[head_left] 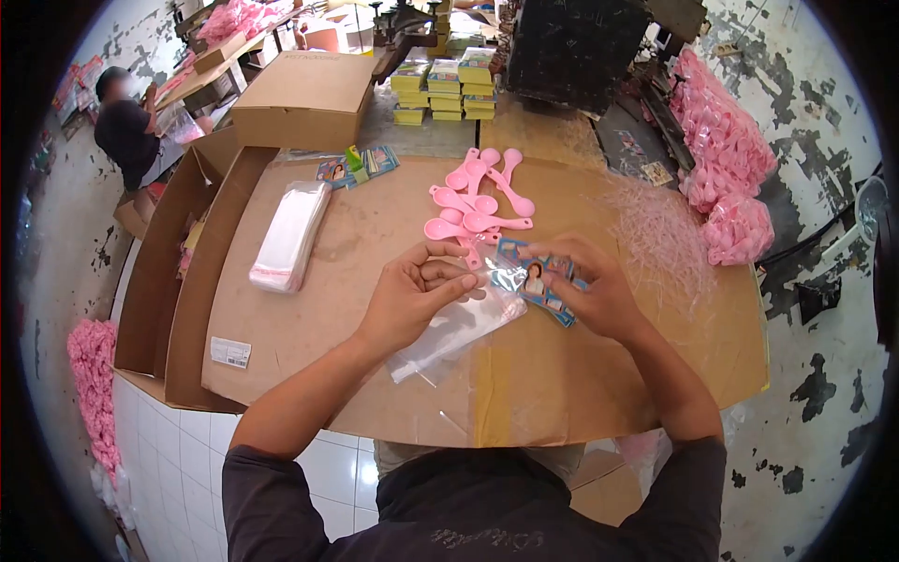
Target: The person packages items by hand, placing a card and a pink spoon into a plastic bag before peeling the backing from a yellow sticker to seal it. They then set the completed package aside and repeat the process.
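My left hand (pixel 412 292) pinches the edge of a clear plastic bag (pixel 449 339) between thumb and fingers, and the bag hangs low over the cardboard. Opposite it, my right hand (pixel 599 288) grips a blue printed card (pixel 535 279) close to the mouth of the bag. More blue cards lie under the right fingers, partly hidden by them. Just beyond my hands is a loose pile of pink plastic measuring spoons (pixel 478 201). A stack of clear plastic bags (pixel 290 234) lies to the left.
A cardboard sheet (pixel 309 347) covers the table. Behind stand a closed carton (pixel 304 94) and stacks of yellow-edged cards (pixel 445 89). Bags of pink spoons (pixel 721 140) pile up at right, beside thin plastic strips (pixel 660 229). Another person (pixel 126 126) sits far left.
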`<state>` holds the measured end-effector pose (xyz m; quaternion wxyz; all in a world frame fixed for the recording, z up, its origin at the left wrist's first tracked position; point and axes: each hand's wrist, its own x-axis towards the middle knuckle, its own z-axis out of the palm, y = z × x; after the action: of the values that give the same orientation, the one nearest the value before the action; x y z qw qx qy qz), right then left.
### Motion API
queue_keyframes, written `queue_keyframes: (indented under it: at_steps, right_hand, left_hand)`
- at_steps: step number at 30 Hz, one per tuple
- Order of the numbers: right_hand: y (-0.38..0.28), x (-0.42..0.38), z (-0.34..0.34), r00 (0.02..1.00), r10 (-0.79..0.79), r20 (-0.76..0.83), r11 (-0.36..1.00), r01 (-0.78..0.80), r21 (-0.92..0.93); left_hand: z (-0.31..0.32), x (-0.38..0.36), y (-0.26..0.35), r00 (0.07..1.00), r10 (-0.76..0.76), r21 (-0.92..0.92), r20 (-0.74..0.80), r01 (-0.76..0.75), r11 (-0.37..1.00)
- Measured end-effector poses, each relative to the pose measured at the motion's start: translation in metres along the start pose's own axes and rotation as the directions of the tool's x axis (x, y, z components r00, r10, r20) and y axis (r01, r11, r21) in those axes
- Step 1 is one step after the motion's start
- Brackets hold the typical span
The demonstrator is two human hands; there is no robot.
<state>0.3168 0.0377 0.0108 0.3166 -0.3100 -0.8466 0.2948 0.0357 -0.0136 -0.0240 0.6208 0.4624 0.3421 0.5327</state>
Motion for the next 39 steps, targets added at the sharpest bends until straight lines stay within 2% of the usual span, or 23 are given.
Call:
queue_keyframes:
  at_steps: [1,3,6,9,12,15,21,24,27,30,33,36,39]
  right_hand:
    - [-0.002,0.002,0.006,0.996,0.057,-0.071,0.979,-0.042,0.197]
    - [-0.009,0.008,0.019,0.964,0.195,-0.178,0.828,-0.065,0.557]
    - [0.0,0.007,0.022,0.962,0.168,-0.217,0.856,-0.033,0.516]
    - [0.006,-0.002,0.031,0.95,0.215,-0.227,0.814,-0.045,0.58]
    - [0.007,-0.007,0.032,0.941,0.214,-0.261,0.82,-0.028,0.571]
    - [0.01,-0.008,0.029,0.924,0.148,-0.352,0.857,0.057,0.512]
    - [0.004,-0.014,0.038,0.927,0.205,-0.315,0.845,-0.005,0.534]
    - [0.012,-0.018,0.04,0.941,0.184,-0.283,0.893,-0.04,0.448]
    - [0.02,-0.019,0.036,0.97,0.086,-0.228,0.971,-0.031,0.238]
    - [0.013,-0.017,0.037,0.958,0.08,-0.274,0.977,-0.022,0.211]
    - [0.014,-0.015,0.044,0.926,0.159,-0.343,0.92,-0.013,0.391]
    - [0.016,-0.018,0.031,0.986,0.046,-0.162,0.988,-0.02,0.156]
    - [0.0,-0.014,0.027,0.997,0.019,-0.073,0.999,-0.016,0.038]
  left_hand:
    - [-0.001,-0.001,-0.002,1.0,-0.004,0.02,-0.002,0.004,1.0]
    - [-0.002,0.0,-0.005,1.0,0.0,0.057,-0.005,0.001,0.998]
    - [-0.001,-0.001,-0.004,1.0,-0.009,0.071,-0.019,0.01,0.997]
    - [0.0,-0.001,-0.002,0.999,-0.021,0.065,-0.033,0.023,0.998]
    - [-0.004,0.0,-0.007,0.999,-0.021,0.125,-0.027,0.024,0.992]
    - [0.0,0.0,-0.008,0.999,-0.033,0.171,-0.036,0.039,0.985]
    - [0.006,-0.003,-0.007,0.997,-0.067,0.204,-0.024,0.071,0.976]
    - [0.006,-0.004,-0.01,0.996,-0.079,0.171,-0.035,0.084,0.982]
    - [0.004,-0.003,-0.014,0.998,-0.056,0.18,-0.021,0.059,0.982]
    - [0.005,-0.004,-0.014,0.998,-0.058,0.161,-0.027,0.061,0.985]
    - [0.006,-0.005,-0.01,0.997,-0.074,0.174,0.0,0.073,0.982]
    - [0.006,-0.005,-0.013,0.998,-0.062,0.166,0.003,0.06,0.984]
    - [0.009,-0.009,-0.013,0.996,-0.072,0.255,0.05,0.057,0.965]
